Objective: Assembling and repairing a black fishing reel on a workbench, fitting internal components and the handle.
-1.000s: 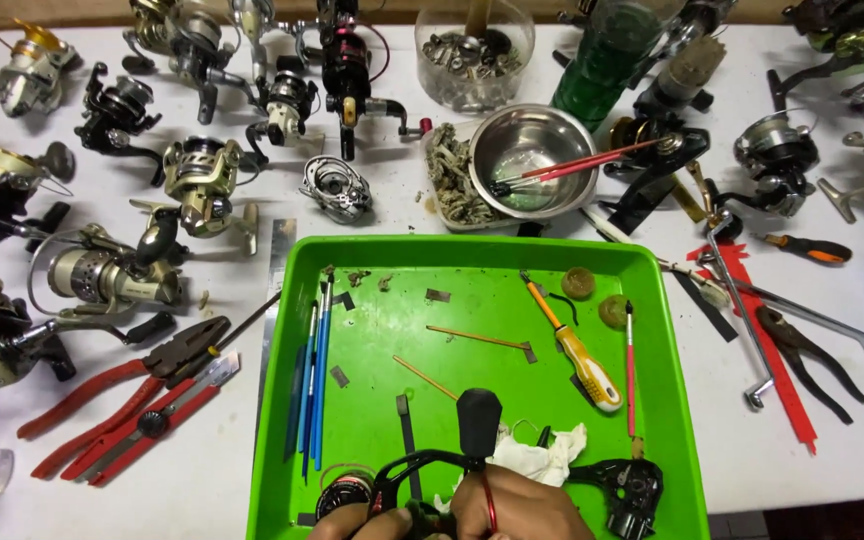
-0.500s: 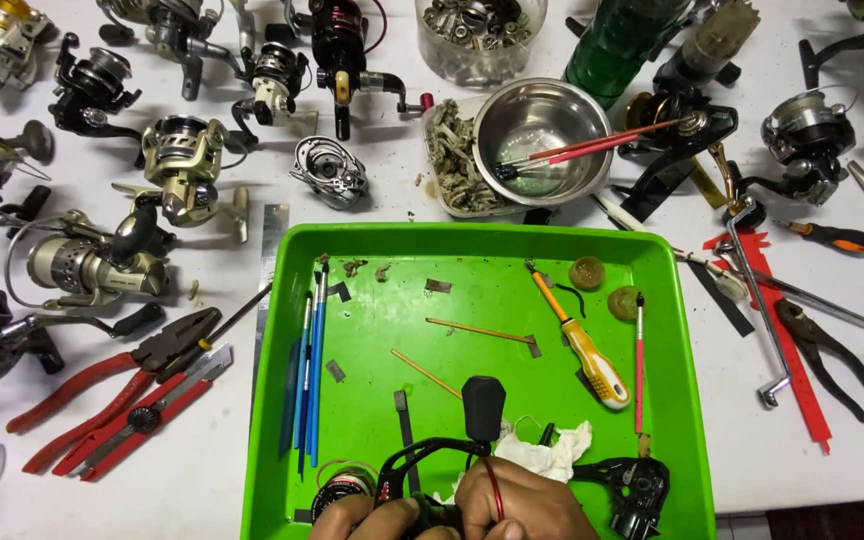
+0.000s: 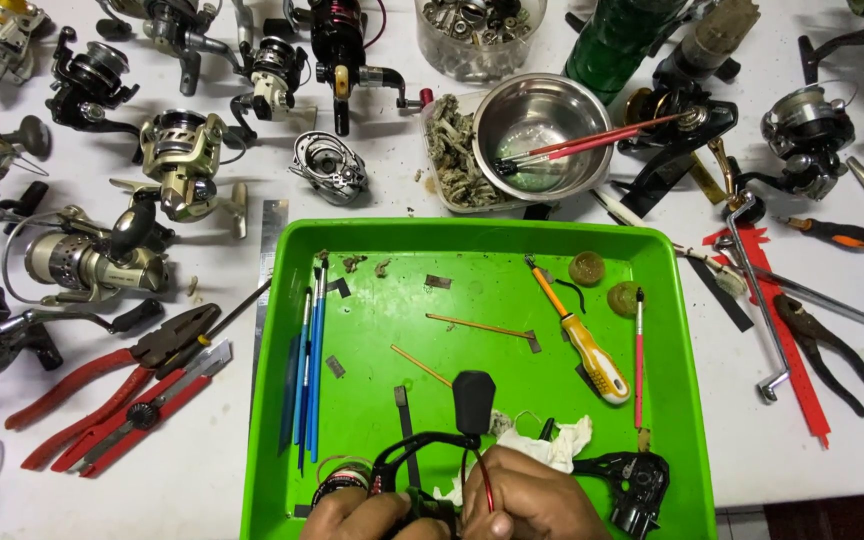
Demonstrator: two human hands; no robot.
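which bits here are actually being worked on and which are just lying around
In hand:
left hand
right hand
black reel part
green tray

Lying about:
yellow screwdriver
blue tools
steel bowl
red pliers
reels
black pliers

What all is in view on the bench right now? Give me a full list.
green tray: one, centre of the white table
reel part with black knob: one, black, near edge of the tray, in both hands
yellow-handled screwdriver: one, in the tray, right side
blue tools: a few, thin, along the tray's left side
white rag: one, crumpled, by the hands
steel bowl: one, behind the tray, red sticks across it
fishing reels: many, silver and black, left and back of the table
red-handled pliers: two or so, left of the tray
black pliers: one, right of the tray
left hand: bottom edge, on the part
right hand: bottom edge, on the part
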